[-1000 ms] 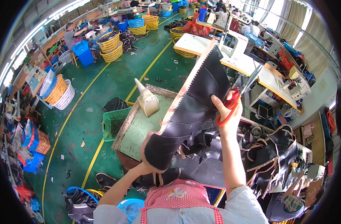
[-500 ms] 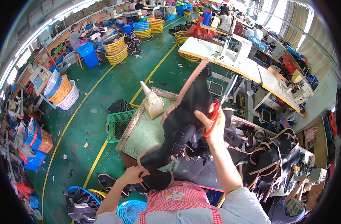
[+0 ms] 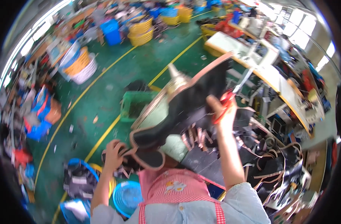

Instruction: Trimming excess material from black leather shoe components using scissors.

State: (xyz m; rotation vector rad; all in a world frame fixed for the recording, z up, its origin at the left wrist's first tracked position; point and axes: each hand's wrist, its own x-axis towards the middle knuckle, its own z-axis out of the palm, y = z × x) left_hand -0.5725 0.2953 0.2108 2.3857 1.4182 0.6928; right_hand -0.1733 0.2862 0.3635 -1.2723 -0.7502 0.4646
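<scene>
My right hand (image 3: 227,112) is closed around red-handled scissors (image 3: 224,102), their blades pointing up and away to the right. Beside it, a large black leather-like piece (image 3: 185,108) with a tan zigzag edge hangs over the bench, its upper part against the fingers of that hand. A smaller rounded black piece (image 3: 150,157) with tan edging lies just below, close to my left hand (image 3: 114,154). The left fingers are curled over a dark piece at its lower end; blur partly hides the grip.
The worktable (image 3: 155,115) carries a pale cone-shaped holder (image 3: 178,80) and trimmed black pieces (image 3: 278,164) at right. A green basket (image 3: 131,108) stands on the floor beyond. Blue basket (image 3: 127,196) sits near my apron. A white sewing table (image 3: 234,46) stands far right.
The view has swung, so the surroundings sit further right and are blurred. My left hand has moved left and down, away from the large piece's lower end. The right hand still holds the scissors.
</scene>
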